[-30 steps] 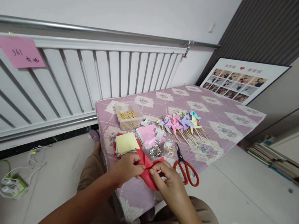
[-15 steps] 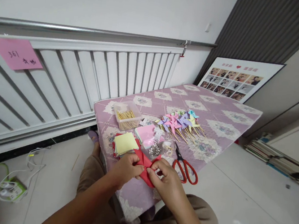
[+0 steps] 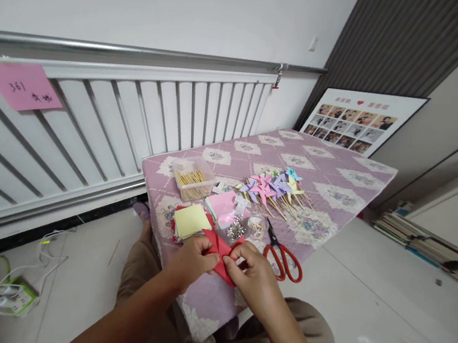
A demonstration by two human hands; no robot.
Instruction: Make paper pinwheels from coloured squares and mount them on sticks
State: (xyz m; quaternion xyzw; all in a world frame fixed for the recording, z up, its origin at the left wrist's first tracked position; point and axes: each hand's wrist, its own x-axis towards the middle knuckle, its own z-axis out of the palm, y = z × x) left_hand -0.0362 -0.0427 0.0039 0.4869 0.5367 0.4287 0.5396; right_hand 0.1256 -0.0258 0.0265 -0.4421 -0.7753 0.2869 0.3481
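Note:
Between my two hands is a red paper pinwheel (image 3: 220, 246), its points folded toward the middle. My left hand (image 3: 193, 260) pinches its left side between thumb and fingers. From the other side my right hand (image 3: 251, 269) presses thumb and fingers at its centre; whether a pin is there is hidden. Just beyond lie a small clear container of metal pins (image 3: 237, 230) and a clear round tub with small pale pieces (image 3: 256, 227). Red-handled scissors (image 3: 283, 256) rest right of my right hand. A stack of paper squares (image 3: 191, 221), yellow on top, sits by my left hand.
Finished pinwheels on sticks (image 3: 272, 188) lie in a pile farther back on the flowered tablecloth (image 3: 248, 147). A plastic box of wooden sticks (image 3: 193, 179) and pink paper (image 3: 220, 203) stand to the left. A white radiator (image 3: 203, 107) runs along the wall; a power strip (image 3: 21, 297) is on the floor.
The view has shifted slightly. Both hands stay on the red paper pinwheel in nearly the same pose, and the things on the table have not moved.

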